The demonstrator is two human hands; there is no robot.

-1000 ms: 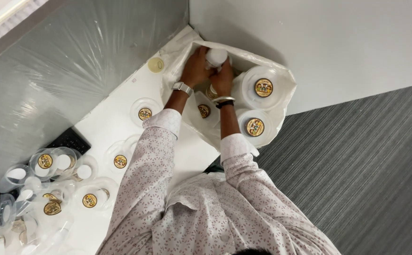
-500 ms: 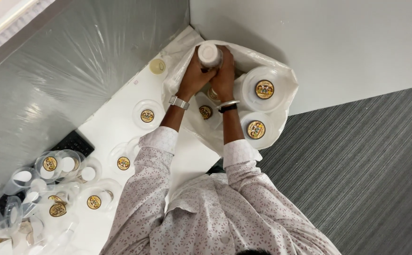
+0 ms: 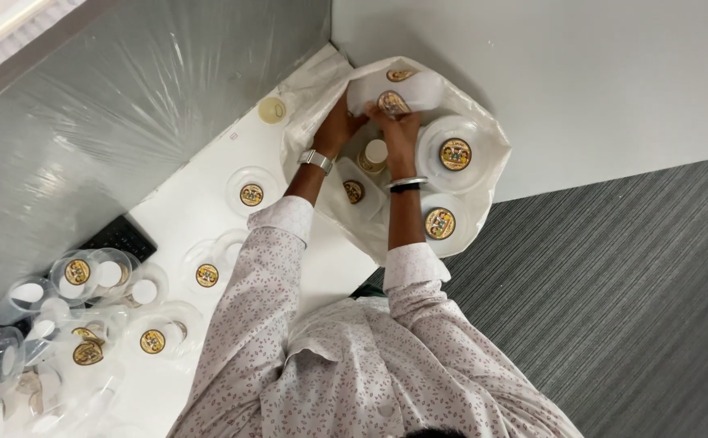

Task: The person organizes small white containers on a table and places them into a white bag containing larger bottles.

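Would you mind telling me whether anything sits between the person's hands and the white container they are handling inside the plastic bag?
Nothing visible does. Both the left hand and the right hand are already on the white container inside the open plastic bag. A small jar lies just below, between the wrists, and a round lidded tub sits beside the right hand.

Both hands' fingertips vanish behind a white container (image 3: 402,91) inside the bag (image 3: 484,130) — grip unclear. Clear cups (image 3: 13,357) (lower left) run off-frame.
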